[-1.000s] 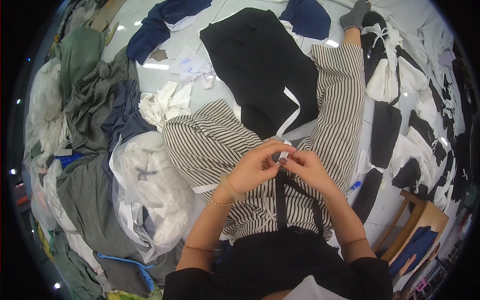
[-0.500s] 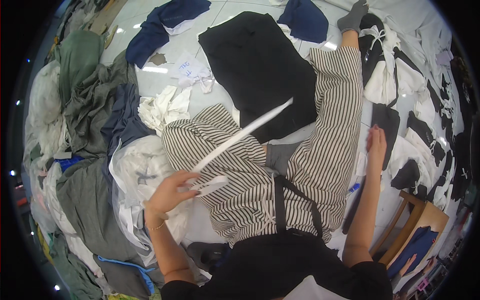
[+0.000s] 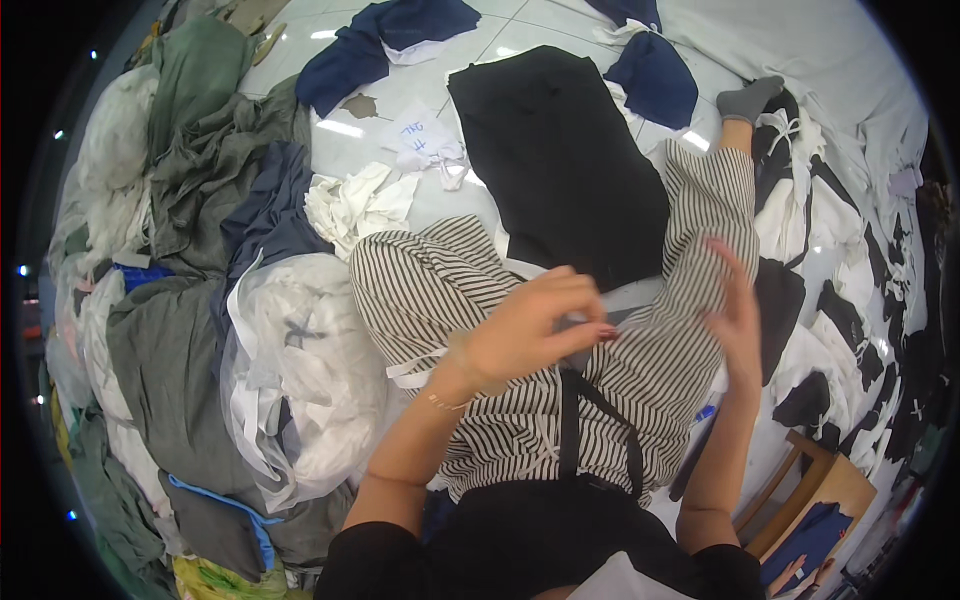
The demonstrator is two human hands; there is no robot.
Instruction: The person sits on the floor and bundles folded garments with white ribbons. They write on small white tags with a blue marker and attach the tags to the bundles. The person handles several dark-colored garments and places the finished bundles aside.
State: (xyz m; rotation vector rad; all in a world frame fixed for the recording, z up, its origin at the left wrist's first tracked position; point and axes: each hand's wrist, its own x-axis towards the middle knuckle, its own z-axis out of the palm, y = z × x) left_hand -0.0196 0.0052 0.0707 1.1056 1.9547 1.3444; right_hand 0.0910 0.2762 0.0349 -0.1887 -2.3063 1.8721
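Note:
My left hand [image 3: 545, 325] is over my lap, above the striped trousers [image 3: 430, 270], with thumb and fingers closed together. Whatever is between its fingertips, if anything, is hidden. Parts of a white fabric strip [image 3: 415, 372] show beside and behind the left wrist, across my thigh. To its right my right hand [image 3: 735, 310] is raised over the other striped leg, fingers apart and somewhat blurred, holding nothing I can see. Beyond my hands a large black cloth piece [image 3: 565, 160] lies flat on the tiles between my legs.
At left are heaped grey-green cloths [image 3: 180, 370] and a clear plastic bag of white material [image 3: 310, 360]. Crumpled white cloth [image 3: 360, 205] and navy pieces [image 3: 650, 80] lie farther off. Black and white garments [image 3: 820, 260] spread at right, near a small wooden stool [image 3: 815, 500].
My left hand has moved right, toward the middle of my lap; the white strip it held up is now mostly hidden. My right hand has come inward over my leg. The view has shifted slightly.

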